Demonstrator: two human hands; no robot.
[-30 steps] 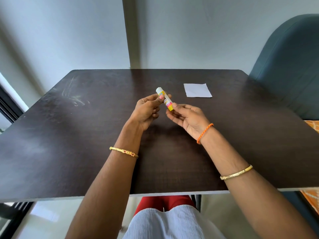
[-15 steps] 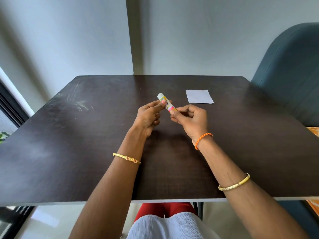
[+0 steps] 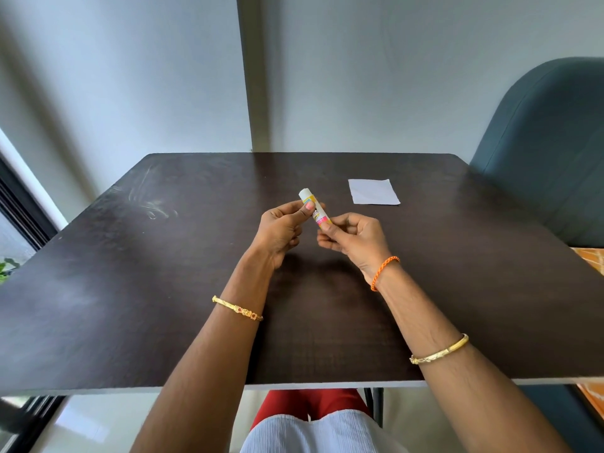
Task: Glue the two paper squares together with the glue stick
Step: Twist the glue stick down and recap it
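Not much has shifted since a moment ago, our hands just sit a touch closer together. Left hand (image 3: 281,228) pinches the glue stick (image 3: 314,208) near its white cap, right hand (image 3: 353,237) grips the bottom end (held above the table (image 3: 130,289)). Paper square (image 3: 373,191) lies flat, far right.

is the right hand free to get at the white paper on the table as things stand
Probably not yet: the right hand pinches the glue stick with the left hand. The table up to the white paper lies bare.
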